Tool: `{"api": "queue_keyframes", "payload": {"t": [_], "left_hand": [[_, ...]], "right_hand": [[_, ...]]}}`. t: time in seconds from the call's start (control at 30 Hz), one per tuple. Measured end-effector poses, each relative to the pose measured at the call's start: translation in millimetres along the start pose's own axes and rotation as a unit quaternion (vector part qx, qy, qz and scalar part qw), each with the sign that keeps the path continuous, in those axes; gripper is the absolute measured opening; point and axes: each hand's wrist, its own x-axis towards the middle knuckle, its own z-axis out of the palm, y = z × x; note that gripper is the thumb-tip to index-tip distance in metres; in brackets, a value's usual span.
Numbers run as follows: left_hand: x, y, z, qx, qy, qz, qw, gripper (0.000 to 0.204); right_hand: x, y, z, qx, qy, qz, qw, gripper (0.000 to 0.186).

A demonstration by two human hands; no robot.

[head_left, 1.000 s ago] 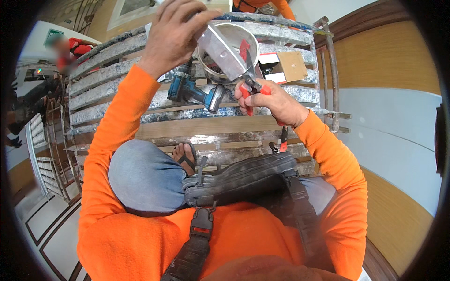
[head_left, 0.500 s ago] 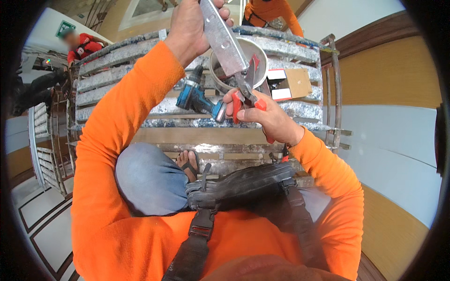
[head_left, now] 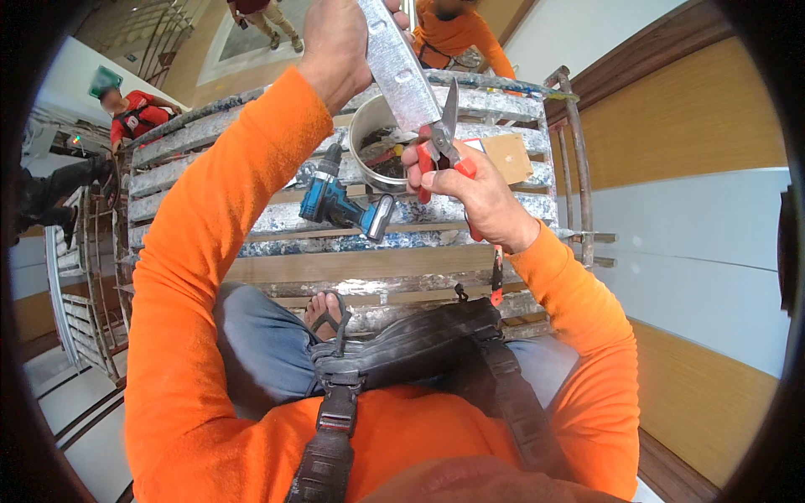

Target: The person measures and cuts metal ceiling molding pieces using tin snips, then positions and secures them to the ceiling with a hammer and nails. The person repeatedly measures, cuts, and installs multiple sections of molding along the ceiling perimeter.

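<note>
My left hand [head_left: 340,50] is raised at the top, its fingers closed round a silvery sheet-metal strip [head_left: 402,71] that slants down to the right. My right hand [head_left: 486,201] grips red-handled tin snips [head_left: 441,138]. One dark blade points up along the strip's right edge, and the jaws meet the strip's lower end; whether they bite into the metal I cannot tell. Behind the strip stands a pale bucket [head_left: 359,126] with tools in it, partly hidden. A blue and black cordless drill [head_left: 341,201] lies left of my right hand.
The slatted, paint-spattered platform [head_left: 277,225] has rails at its sides. An opened cardboard box [head_left: 509,158] sits beyond my right hand. A person in orange [head_left: 457,38] is at the far side, another in red [head_left: 138,113] at the left. A panelled wall [head_left: 671,226] borders the right.
The view has shifted a little, and bucket and drill now appear further left. The snips' dark blade now stands out beside the strip's right edge. Both hands keep their hold.
</note>
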Motion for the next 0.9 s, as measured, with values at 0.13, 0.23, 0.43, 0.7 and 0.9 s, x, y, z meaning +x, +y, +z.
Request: {"api": "queue_keyframes", "payload": {"t": [0.13, 0.23, 0.43, 0.7, 0.9], "left_hand": [[0.3, -5.3, -11.8, -0.007, -0.020, -0.012, 1.000, 0.061], [-5.6, -7.3, -12.3, -0.004, -0.004, -0.028, 1.000, 0.065], [-12.1, -5.4, -6.7, 0.004, -0.008, -0.013, 1.000, 0.070], [-12.8, -8.4, -8.1, -0.019, -0.028, -0.010, 0.999, 0.072], [-13.5, -9.7, -8.0, -0.023, -0.031, 0.000, 0.999, 0.070]], "right_hand": [[-2.5, 2.1, 5.2, 0.011, -0.010, 0.009, 1.000, 0.026], [-3.3, 4.4, 4.6, 0.004, -0.038, 0.023, 0.999, 0.022], [-5.9, 9.4, 16.7, 0.043, -0.024, 0.029, 0.998, 0.020], [-7.5, 20.0, 20.3, 0.081, -0.005, 0.007, 0.997, 0.019], [-7.8, 25.1, 21.8, 0.126, -0.007, 0.027, 0.992, 0.022]]}}
